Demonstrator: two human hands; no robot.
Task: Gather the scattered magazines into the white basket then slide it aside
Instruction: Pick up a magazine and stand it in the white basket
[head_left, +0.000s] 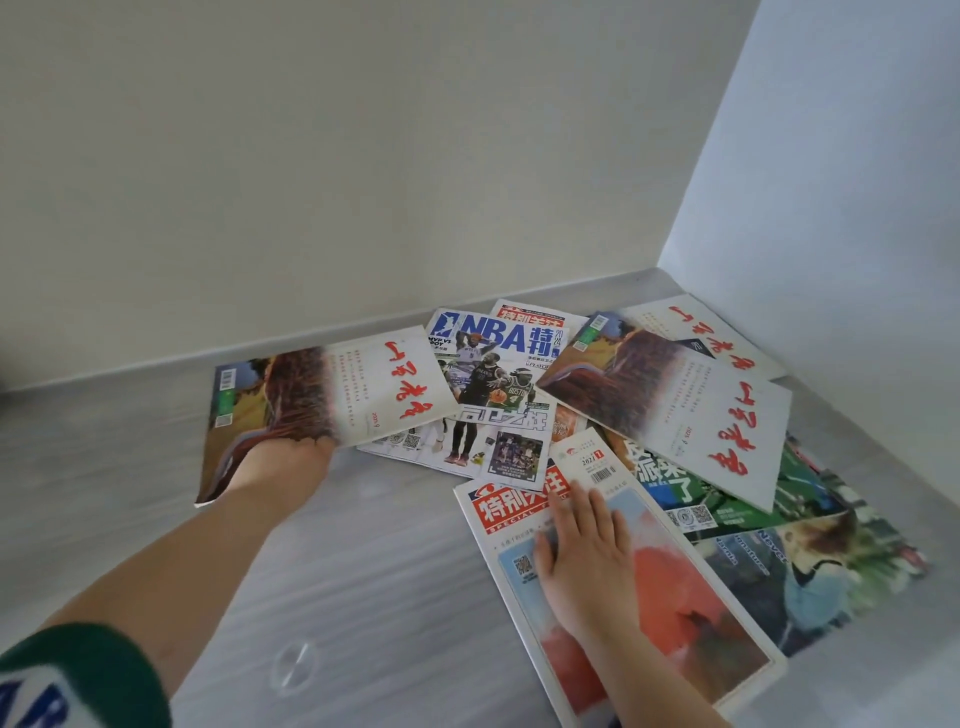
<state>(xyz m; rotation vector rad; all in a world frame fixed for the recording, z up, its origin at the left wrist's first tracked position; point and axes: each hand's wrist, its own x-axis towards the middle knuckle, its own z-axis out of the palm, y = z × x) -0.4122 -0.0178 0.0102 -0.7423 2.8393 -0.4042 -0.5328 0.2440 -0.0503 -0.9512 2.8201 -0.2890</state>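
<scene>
Grey floor (363, 571) in the wall corner, magazines (810, 561) fanned across it in overlapping layers, and the white basket is nowhere in view; that's my first worry, lifting with no landing spot sighted; the calligraphy magazine (332, 400) looks tipped up over my left hand (291, 462), fingers hidden beneath it, so the grip I cannot tell; its edge lies over the NBA issue (493, 384), so it may drag that one along, or the glossy cover may flop and slip off; my right hand (587, 551) lies flat, fingers straight, pressing the red-titled magazine (675, 597); push sideways and I reckon it skates into the green one (727, 499) instead of lifting.
</scene>
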